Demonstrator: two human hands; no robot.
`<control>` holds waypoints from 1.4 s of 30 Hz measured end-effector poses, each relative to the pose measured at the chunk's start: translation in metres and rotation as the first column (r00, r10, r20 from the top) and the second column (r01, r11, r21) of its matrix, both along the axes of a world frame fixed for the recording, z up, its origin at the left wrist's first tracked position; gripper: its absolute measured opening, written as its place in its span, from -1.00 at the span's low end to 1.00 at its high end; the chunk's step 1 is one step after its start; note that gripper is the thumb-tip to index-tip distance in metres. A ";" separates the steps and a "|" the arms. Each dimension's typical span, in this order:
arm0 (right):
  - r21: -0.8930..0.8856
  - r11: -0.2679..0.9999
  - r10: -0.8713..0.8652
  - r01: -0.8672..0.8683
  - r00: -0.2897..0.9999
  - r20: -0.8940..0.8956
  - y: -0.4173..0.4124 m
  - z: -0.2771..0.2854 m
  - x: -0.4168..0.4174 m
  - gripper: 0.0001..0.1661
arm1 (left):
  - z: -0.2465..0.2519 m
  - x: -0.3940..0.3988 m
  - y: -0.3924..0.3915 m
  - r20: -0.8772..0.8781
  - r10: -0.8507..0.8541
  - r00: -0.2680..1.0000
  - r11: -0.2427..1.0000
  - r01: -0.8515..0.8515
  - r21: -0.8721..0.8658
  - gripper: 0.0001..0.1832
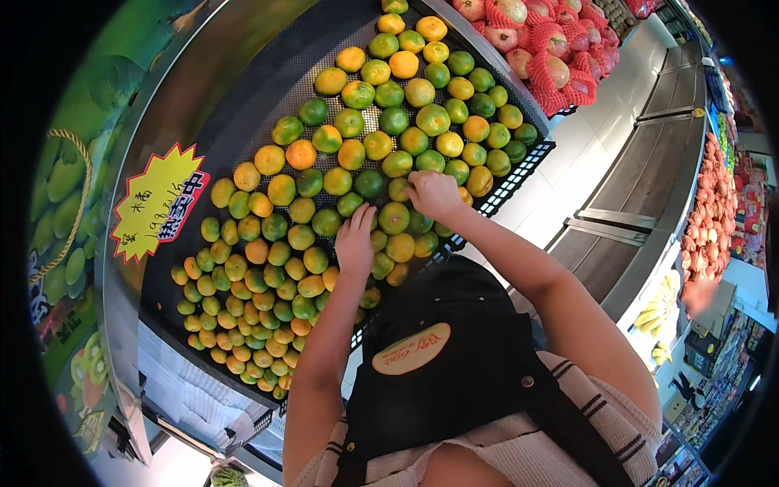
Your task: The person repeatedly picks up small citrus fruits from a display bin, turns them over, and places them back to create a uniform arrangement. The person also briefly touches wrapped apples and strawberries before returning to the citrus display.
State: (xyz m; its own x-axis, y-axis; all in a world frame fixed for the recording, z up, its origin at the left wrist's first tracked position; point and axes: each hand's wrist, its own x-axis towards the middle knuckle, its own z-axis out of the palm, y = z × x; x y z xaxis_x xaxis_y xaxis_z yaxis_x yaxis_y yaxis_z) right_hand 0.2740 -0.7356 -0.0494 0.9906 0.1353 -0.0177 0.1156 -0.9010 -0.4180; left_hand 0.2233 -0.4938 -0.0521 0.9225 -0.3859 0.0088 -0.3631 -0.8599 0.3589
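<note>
Green and orange tangerines (303,236) are spread over a sloping black display mat (255,115), looser at the far end and closely packed at the lower left. My left hand (356,240) lies palm down among them, its fingertips by a green tangerine (350,204); what is under the palm is hidden. To its right, my right hand (435,193) has its thumb and fingers curled against the side of a yellow-green tangerine (398,189). Both forearms reach in over the near edge of the display.
A black plastic crate edge (514,179) borders the tangerines beside my apron (450,371). At the left rim stands a yellow price sign (159,204) with writing. Pomegranates in red foam nets (551,45) sit at the upper right. Beyond the tiled floor runs a metal-edged shelf (645,164), with bananas (658,304) nearby.
</note>
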 end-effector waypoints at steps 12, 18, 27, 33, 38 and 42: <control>0.498 0.863 -0.053 0.086 0.995 -0.080 -0.079 0.039 -0.001 -0.82 | 0.056 -0.063 0.073 -0.053 0.402 0.914 0.860 -0.397 -0.320 -0.78; 0.414 0.874 0.345 -0.254 0.925 -0.161 -0.025 0.034 -0.076 -0.69 | 0.045 -0.159 0.105 -0.151 0.514 0.844 0.788 -0.535 -0.305 -0.84; 0.192 0.875 0.452 -0.444 0.892 0.004 0.014 0.020 -0.104 -0.25 | 0.033 -0.189 0.055 -0.352 0.467 0.811 0.712 -0.581 -0.394 -0.72; 0.056 0.873 0.485 -0.485 0.874 0.006 0.034 0.006 -0.099 -0.18 | 0.016 -0.152 0.014 -0.187 0.383 0.905 0.863 -0.423 -0.276 -0.52; 0.077 0.830 0.553 -0.553 0.833 0.025 0.035 0.016 -0.096 -0.21 | 0.006 -0.138 0.000 -0.263 0.406 0.875 0.890 -0.444 -0.103 -0.38; -0.041 0.752 0.659 -0.658 0.752 0.018 0.037 0.014 -0.093 -0.21 | 0.004 -0.138 -0.008 -0.284 0.439 0.853 0.864 -0.487 -0.128 -0.31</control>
